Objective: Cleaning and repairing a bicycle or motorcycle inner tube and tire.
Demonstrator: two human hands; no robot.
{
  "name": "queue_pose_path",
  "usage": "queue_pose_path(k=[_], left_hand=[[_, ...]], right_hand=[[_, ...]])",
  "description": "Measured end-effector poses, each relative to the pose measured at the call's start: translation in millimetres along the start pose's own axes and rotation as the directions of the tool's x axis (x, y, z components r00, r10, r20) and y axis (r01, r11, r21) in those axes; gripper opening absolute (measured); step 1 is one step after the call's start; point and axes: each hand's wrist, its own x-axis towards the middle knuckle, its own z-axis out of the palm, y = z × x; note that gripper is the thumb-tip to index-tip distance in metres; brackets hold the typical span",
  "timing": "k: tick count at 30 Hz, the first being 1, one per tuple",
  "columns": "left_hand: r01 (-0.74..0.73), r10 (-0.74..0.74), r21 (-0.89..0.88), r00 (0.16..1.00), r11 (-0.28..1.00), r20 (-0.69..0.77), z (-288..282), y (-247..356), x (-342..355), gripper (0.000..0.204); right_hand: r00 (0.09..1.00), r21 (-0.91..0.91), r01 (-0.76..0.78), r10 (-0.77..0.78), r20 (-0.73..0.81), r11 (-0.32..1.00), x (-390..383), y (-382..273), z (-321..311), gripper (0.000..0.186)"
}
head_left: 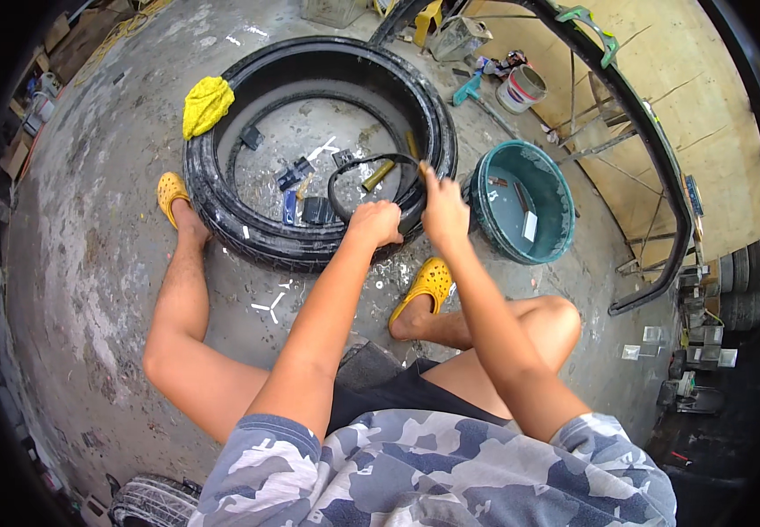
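Head view: left hand (376, 222), right hand (444, 206) clamped on the black rubber strip (371, 161), tyre's (266, 235) near right; springy, I'd guess, grip wide.

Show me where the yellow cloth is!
In the head view, the yellow cloth lies on the upper left rim of the big black tire, above the yellow clog on the person's left foot.

"What stands toward the far right corner of the floor (90, 290)?"
"A white bucket (518, 93), with a teal tool (466, 90) lying just beside it."
"And along the right edge?"
"A pale wooden board (718, 105), with stacked dark tyres (756, 266) by its near end."
"The near left corner?"
"One whitish-treaded tyre (153, 503)."
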Motion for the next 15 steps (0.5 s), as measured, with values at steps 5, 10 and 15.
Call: queue_pose_path(k=[5,10,15], left_hand=[[0.081,-0.082,-0.013,0.997,0.997,-0.007,-7,0,-9,0.043],[0.04,-0.04,-0.047,0.999,0.998,-0.003,-11,4,-1,0.048],[0.081,-0.081,-0.006,0.997,0.997,0.02,-12,1,-12,0.047]], right_hand=[[0.991,0.005,0.118,-0.118,-0.066,0.993,-53,-21,-4,0.067],[0.995,-0.047,0.005,-0.009,-0.103,0.999,27,2,10,0.044],[0.995,0.008,0.076,-0.075,-0.065,0.997,-50,-32,-5,0.055]])
